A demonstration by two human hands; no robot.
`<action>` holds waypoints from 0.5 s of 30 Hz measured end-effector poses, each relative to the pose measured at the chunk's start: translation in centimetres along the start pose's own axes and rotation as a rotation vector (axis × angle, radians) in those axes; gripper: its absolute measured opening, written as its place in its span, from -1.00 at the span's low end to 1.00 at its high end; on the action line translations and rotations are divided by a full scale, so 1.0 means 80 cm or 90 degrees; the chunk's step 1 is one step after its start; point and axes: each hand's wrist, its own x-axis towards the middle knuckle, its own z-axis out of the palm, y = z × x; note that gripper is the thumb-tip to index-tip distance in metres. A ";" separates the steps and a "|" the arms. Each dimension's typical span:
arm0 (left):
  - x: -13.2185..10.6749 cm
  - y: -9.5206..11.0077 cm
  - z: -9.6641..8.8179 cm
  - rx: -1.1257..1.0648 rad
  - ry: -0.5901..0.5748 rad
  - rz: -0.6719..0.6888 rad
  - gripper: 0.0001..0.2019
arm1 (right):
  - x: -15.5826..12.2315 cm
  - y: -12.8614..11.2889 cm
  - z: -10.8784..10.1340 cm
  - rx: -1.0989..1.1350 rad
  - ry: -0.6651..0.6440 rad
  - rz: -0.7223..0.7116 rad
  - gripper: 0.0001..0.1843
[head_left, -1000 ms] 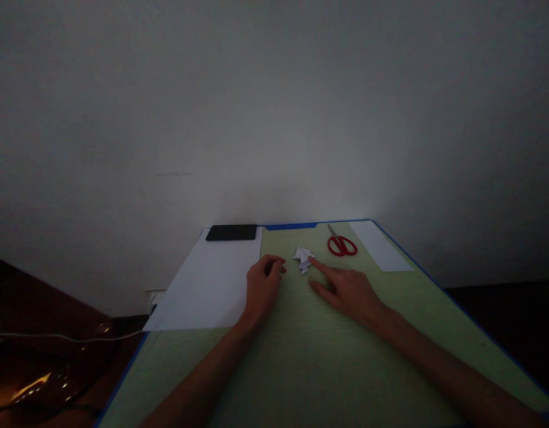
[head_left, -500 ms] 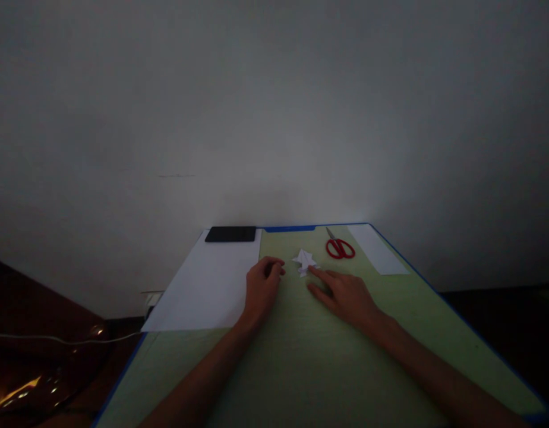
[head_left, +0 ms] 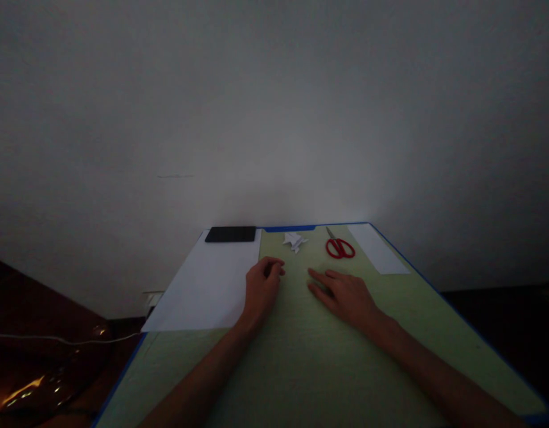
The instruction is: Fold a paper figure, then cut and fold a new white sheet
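Note:
A small white origami frog (head_left: pixel 294 241) lies near the far edge of the green table, touched by neither hand. Closer to me, my right hand (head_left: pixel 348 295) rests on the tabletop with its index finger and thumb stretched out and apart, holding nothing. My left hand (head_left: pixel 262 286) is loosely curled at the right edge of a large white paper sheet (head_left: pixel 203 291); nothing shows in its fingers. Scissors (head_left: pixel 340 248) with red handles lie beyond my right hand, to the right of the frog.
A black flat object (head_left: pixel 230 234) sits on the sheet's far end. Another white paper strip (head_left: pixel 378 249) lies along the right side. The table (head_left: pixel 301 368) has a blue rim and meets a grey wall (head_left: pixel 274 119). A white cable (head_left: pixel 69 342) runs at the left.
The origami frog has moved away from my right fingertip, toward the far edge and slightly left, and has turned. Both hands have stayed almost in place.

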 end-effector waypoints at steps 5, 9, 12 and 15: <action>-0.001 -0.001 0.001 0.004 0.003 -0.001 -0.80 | 0.011 0.007 -0.002 0.046 0.000 0.015 -0.52; -0.001 0.001 0.000 0.008 0.003 -0.002 -0.81 | 0.053 0.018 -0.011 0.067 -0.004 0.041 -0.44; -0.002 0.002 -0.001 0.002 0.003 0.000 -0.81 | 0.088 0.019 -0.012 0.027 -0.054 0.060 -0.22; -0.002 0.001 -0.002 -0.005 0.004 -0.004 -0.81 | 0.107 0.011 -0.007 -0.029 -0.074 0.053 -0.12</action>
